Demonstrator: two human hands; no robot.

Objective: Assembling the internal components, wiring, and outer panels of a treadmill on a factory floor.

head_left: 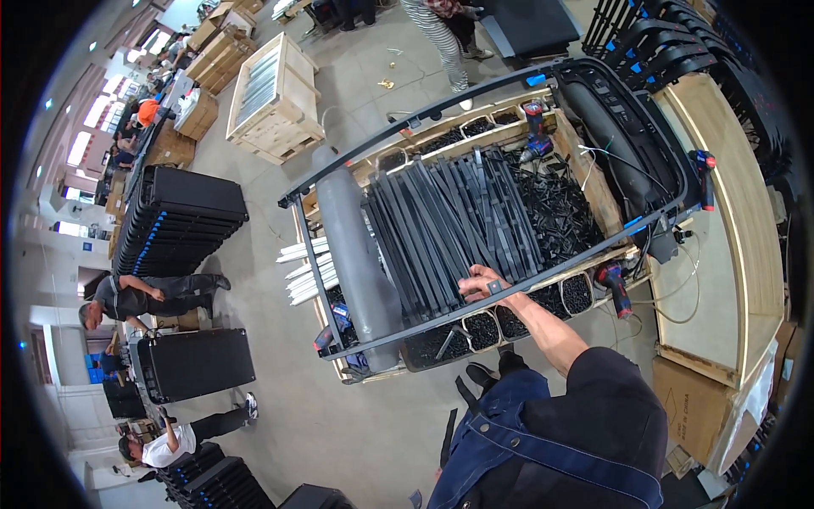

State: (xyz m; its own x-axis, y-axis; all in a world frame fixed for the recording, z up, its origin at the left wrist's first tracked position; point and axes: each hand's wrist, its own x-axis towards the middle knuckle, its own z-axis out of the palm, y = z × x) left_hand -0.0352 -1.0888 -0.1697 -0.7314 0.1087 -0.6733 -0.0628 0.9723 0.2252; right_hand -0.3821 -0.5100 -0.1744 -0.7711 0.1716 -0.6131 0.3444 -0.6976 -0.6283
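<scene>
My right hand (483, 283) reaches in from the lower right, over the near rail of a long black metal frame (415, 337). Its fingers are loosely bent and apart, and I see nothing held in them. A small dark square, perhaps a watch face, shows near the wrist. Just beyond the fingers lie many long black strips (449, 229), side by side in a wooden crate under the frame. A grey padded roll (360, 254) lies across the frame's left end, and a black panel (606, 140) fills its right end. My left hand is out of view.
Bins of small black parts (482, 329) line the crate's near side. Power drivers stand at its far side (534, 127) and near right corner (615, 288). A pale wooden crate (721, 229) stands at right. Stacked black panels (182, 212) and several people are on the left.
</scene>
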